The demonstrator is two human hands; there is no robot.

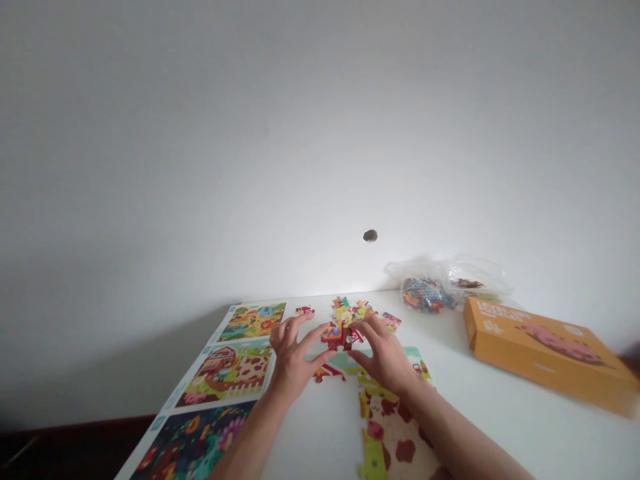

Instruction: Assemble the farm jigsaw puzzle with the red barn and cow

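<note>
Both of my hands rest on a white table [500,413] around a small cluster of joined red jigsaw pieces [339,336]. My left hand [293,357] lies to the left of the cluster with fingers spread, fingertips touching its edge. My right hand [383,353] is on the right side, fingers stretched out and pressing on the pieces. Loose coloured pieces [353,310] lie just beyond the hands. A partly joined section with a brown-spotted cow [395,433] lies under my right forearm.
A printed sheet with several puzzle pictures [227,367] lies along the table's left edge. An orange puzzle box [545,353] sits at the right. Clear plastic bags of pieces [440,287] are at the back by the white wall.
</note>
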